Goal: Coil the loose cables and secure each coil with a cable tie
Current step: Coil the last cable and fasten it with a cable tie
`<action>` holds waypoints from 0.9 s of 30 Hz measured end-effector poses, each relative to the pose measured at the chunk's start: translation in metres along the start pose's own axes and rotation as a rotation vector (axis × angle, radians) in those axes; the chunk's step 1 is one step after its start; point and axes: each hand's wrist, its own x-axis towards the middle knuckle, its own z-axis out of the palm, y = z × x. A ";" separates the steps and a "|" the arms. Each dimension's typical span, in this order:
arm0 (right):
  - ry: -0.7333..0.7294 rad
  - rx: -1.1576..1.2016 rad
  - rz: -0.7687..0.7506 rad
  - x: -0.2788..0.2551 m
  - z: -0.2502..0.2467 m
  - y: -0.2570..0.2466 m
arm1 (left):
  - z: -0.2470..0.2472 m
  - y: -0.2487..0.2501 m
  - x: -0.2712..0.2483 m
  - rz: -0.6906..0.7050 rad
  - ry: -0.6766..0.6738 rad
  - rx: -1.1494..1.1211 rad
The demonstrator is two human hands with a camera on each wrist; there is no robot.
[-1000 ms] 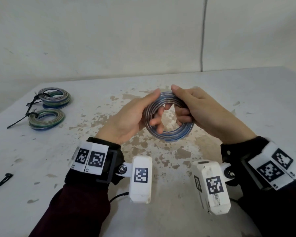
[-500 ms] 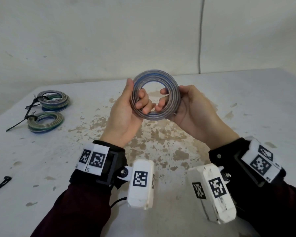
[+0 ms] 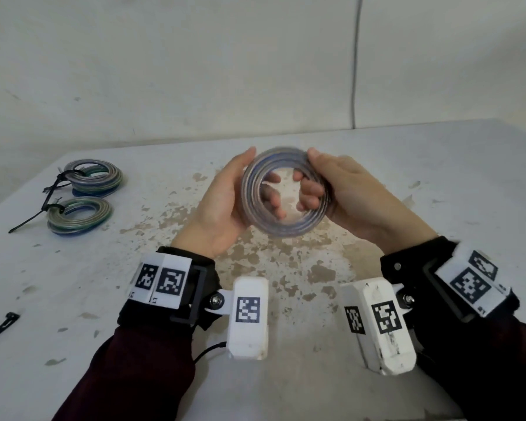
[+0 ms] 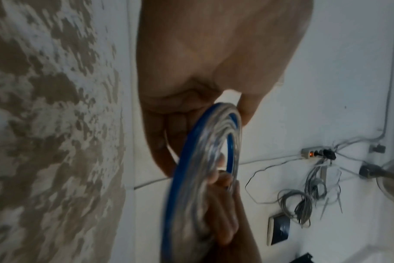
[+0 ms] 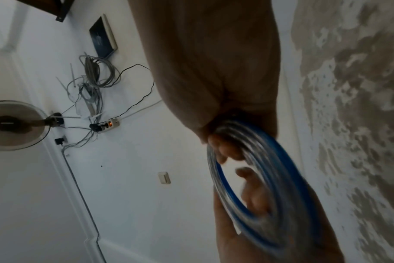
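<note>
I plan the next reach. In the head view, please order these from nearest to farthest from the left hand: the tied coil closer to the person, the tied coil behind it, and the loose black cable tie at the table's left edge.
1. Nearer tied green-grey coil, left of left hand.
2. Farther tied coil, behind it.
3. Loose black cable tie, left edge.

Head camera looks down; both close wrist cameras share the coil [image 4: 200, 178].
</note>
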 end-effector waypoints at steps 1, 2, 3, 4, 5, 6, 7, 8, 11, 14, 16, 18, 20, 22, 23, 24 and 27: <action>-0.080 -0.071 0.038 -0.002 0.000 0.000 | -0.002 0.002 -0.001 -0.059 -0.023 0.059; -0.154 -0.137 0.070 -0.003 0.001 0.000 | -0.003 0.004 -0.002 -0.107 -0.064 0.105; -0.207 -0.188 0.093 -0.004 0.001 0.001 | -0.003 0.005 -0.004 -0.142 -0.109 0.137; -0.231 -0.221 0.112 -0.005 0.002 0.002 | -0.002 0.005 -0.005 -0.155 -0.139 0.167; -0.229 -0.235 0.131 -0.004 0.002 0.002 | 0.000 0.004 -0.005 -0.146 -0.146 0.196; -0.207 -0.235 0.149 -0.004 0.002 0.003 | 0.002 0.003 -0.004 -0.119 -0.129 0.214; -0.171 -0.229 0.159 -0.004 0.002 0.002 | 0.004 0.001 -0.003 -0.078 -0.093 0.216; -0.128 -0.228 0.156 -0.004 0.001 0.002 | 0.006 -0.001 -0.003 -0.035 -0.049 0.208; -0.049 -0.288 0.092 -0.003 0.000 0.002 | 0.006 -0.003 0.000 0.053 0.062 0.170; -0.072 -0.339 0.063 -0.004 0.000 0.003 | 0.001 -0.003 0.001 0.075 0.135 0.130; -0.067 -0.348 0.054 -0.004 0.000 0.003 | 0.000 -0.002 0.001 0.078 0.151 0.130; -0.049 -0.359 0.044 -0.004 0.000 0.003 | -0.001 -0.004 0.002 0.094 0.151 0.135; -0.030 -0.367 0.035 -0.005 0.000 0.003 | -0.001 -0.005 0.003 0.106 0.155 0.139; -0.001 -0.362 0.018 -0.005 0.003 0.004 | -0.001 -0.005 0.003 0.117 0.172 0.135; 0.015 -0.343 0.010 -0.004 0.006 0.006 | -0.001 -0.006 0.003 0.125 0.184 0.125; 0.027 -0.300 0.013 -0.003 0.009 0.008 | 0.000 -0.006 0.003 0.136 0.199 0.108; 0.046 -0.084 0.086 0.001 0.012 0.011 | 0.000 -0.007 0.005 0.177 0.240 0.061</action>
